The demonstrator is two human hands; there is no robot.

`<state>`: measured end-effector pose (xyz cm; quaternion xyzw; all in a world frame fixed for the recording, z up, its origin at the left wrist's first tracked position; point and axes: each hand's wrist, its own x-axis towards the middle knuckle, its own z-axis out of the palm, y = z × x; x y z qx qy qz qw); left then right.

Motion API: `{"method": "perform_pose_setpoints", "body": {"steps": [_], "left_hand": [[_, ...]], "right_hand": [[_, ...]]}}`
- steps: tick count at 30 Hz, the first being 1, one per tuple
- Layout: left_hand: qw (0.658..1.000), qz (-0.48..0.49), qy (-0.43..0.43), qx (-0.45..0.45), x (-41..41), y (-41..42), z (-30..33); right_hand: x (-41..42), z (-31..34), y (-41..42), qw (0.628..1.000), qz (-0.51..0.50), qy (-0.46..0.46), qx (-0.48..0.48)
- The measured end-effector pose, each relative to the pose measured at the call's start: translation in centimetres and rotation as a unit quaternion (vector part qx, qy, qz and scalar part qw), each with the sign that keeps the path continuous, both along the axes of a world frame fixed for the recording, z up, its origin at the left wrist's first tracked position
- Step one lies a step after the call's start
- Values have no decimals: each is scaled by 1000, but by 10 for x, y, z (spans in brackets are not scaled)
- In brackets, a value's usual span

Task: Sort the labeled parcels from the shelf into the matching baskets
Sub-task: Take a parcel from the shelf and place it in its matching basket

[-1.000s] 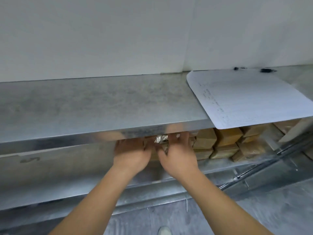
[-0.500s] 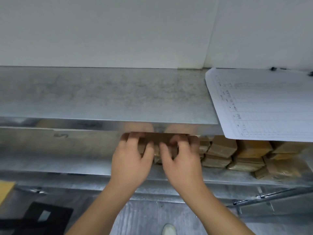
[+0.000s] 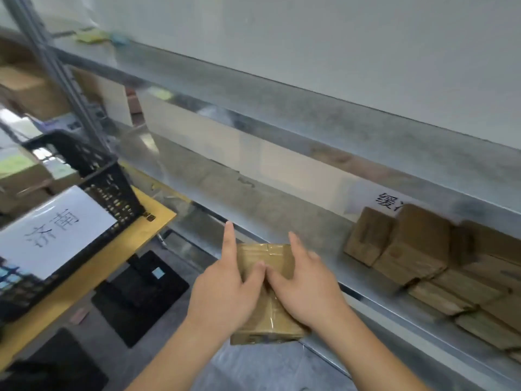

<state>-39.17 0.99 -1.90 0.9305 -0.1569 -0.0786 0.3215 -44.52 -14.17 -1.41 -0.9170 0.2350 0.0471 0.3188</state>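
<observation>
Being carried off the shelf [image 3: 282,218], a taped parcel [image 3: 267,294] is being gripped by both hands [image 3: 225,292] [image 3: 307,289]; its label is needing to be matched to the left basket [image 3: 93,176].

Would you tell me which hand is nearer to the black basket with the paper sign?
Left. The left hand grips the parcel on the side facing the black basket; the right hand grips its far side.

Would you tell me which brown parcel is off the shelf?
The taped parcel held between both hands, in front of the shelf edge; the others remain stacked there.
</observation>
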Motion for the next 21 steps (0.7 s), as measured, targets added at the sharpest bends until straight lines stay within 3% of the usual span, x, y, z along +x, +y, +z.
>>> {"method": "perform_pose_setpoints", "body": {"steps": [4, 10, 16, 21], "left_hand": [[995, 85, 15, 42, 10, 96, -8], [981, 188, -33, 30, 0, 214, -6], [955, 293, -6, 49, -7, 283, 6], [946, 316, 14, 78, -2, 317, 13]], "right_hand": [[27, -10, 93, 997, 78, -9, -12], [46, -1, 209, 980, 189, -66, 8], [65, 6, 281, 967, 240, -77, 34], [91, 16, 316, 942, 324, -53, 74]]}}
